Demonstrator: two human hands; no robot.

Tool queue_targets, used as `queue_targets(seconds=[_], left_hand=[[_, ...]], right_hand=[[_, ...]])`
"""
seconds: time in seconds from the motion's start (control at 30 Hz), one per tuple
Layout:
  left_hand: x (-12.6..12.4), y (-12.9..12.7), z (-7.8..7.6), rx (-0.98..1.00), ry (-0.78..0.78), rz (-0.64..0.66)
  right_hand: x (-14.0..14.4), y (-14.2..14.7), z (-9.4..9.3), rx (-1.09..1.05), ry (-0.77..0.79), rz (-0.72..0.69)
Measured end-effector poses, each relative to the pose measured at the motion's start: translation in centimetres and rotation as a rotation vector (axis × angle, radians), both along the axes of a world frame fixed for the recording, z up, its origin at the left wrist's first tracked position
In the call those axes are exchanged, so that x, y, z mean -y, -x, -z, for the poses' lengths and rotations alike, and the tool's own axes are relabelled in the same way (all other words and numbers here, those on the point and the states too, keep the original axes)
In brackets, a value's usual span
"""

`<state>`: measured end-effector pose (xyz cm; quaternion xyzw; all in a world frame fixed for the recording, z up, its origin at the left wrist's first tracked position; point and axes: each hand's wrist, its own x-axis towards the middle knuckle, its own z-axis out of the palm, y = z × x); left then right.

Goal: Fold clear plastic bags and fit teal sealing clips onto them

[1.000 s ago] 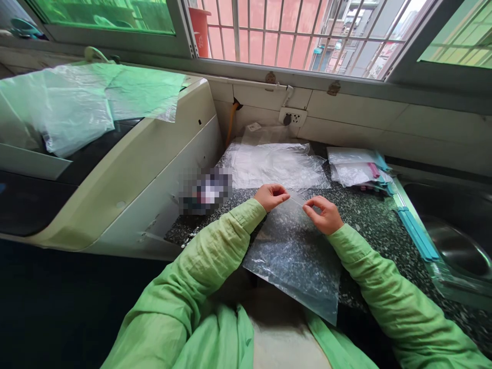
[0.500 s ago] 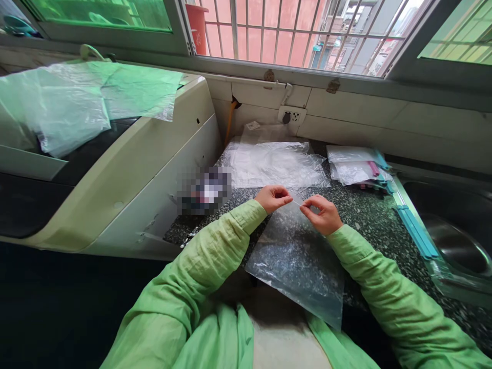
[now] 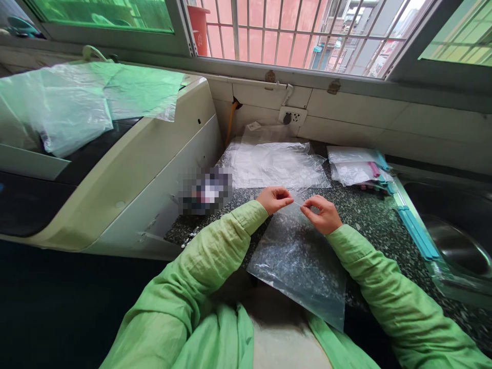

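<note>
A clear plastic zip bag (image 3: 298, 256) lies on the dark speckled counter (image 3: 369, 220), with its lower end hanging over the front edge. My left hand (image 3: 273, 198) pinches the bag's top strip at its left end. My right hand (image 3: 322, 213) pinches the same strip a little to the right. Both hands are close together, thumbs and forefingers closed on the strip. Green sleeves cover both arms.
A pile of clear bags (image 3: 274, 163) lies behind my hands by the wall. Bags with blue and pink strips (image 3: 359, 169) sit at the right, beside blue strips (image 3: 417, 233) and a steel sink (image 3: 457, 246). A cream appliance (image 3: 126, 169) draped in plastic fills the left.
My hands have drawn slightly closer together along the bag's top strip. The bag's lower end has shifted a little to the right.
</note>
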<state>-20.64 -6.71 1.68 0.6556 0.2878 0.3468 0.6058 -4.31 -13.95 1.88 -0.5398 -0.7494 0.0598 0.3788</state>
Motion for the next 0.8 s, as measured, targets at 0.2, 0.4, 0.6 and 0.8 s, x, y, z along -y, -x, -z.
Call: queue_targets(seconds=[0.2,0.4,0.6,0.8], left_hand=[[-0.08,-0.02,0.11,0.007,-0.007,0.006],[-0.10,0.05,0.03,0.002,0.002,-0.009],[-0.14,0.07,0.12,0.000,-0.019,0.003],[-0.16,0.05,0.18,-0.018,-0.051,0.033]], right_hand=[[-0.05,-0.11,0.11,0.001,0.005,0.003],[0.00,0.02,0.03,-0.002,0.018,-0.003],[0.04,0.56,-0.22,-0.065,0.025,-0.007],[0.10,0.65,-0.37,-0.047,0.010,-0.006]])
